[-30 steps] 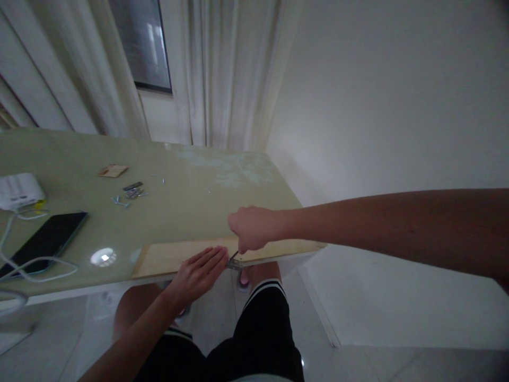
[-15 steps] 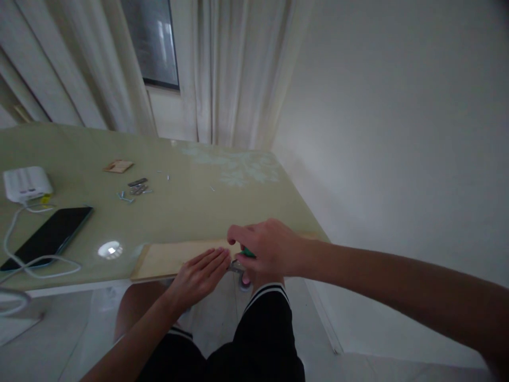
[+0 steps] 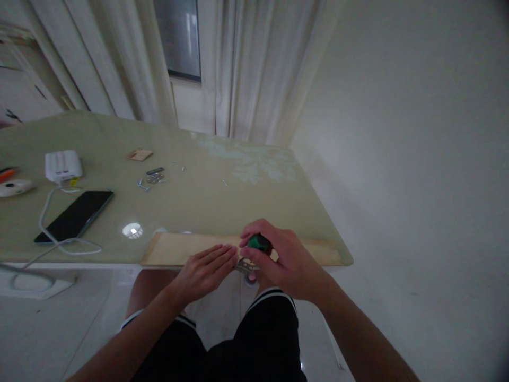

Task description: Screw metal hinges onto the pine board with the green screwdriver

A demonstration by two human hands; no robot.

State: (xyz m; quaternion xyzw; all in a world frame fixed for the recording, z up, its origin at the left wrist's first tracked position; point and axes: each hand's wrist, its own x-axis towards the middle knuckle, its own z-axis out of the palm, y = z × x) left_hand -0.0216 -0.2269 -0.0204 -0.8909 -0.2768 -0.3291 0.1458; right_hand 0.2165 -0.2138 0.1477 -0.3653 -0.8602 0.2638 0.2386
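Observation:
A thin wooden strip (image 3: 175, 249) lies along the near edge of the pale green table (image 3: 207, 196). My left hand (image 3: 207, 268) rests flat on the strip with its fingers stretched out together. A small metal bracket (image 3: 243, 265) sits at the strip's edge, just past those fingertips. My right hand (image 3: 284, 260) is curled round a green-handled screwdriver (image 3: 258, 243), which stands over the bracket.
Loose screws and metal parts (image 3: 153, 176) and a small wooden piece (image 3: 140, 154) lie mid-table. A black phone (image 3: 75, 215), a white charger box (image 3: 62, 165) and its cable (image 3: 59, 239) are at the left. Curtains (image 3: 254, 69) hang behind. My knees are under the table edge.
My right arm has swung from reaching across at the right to coming in from below. Its grip moved to the top of the green handle. The left hand stayed put.

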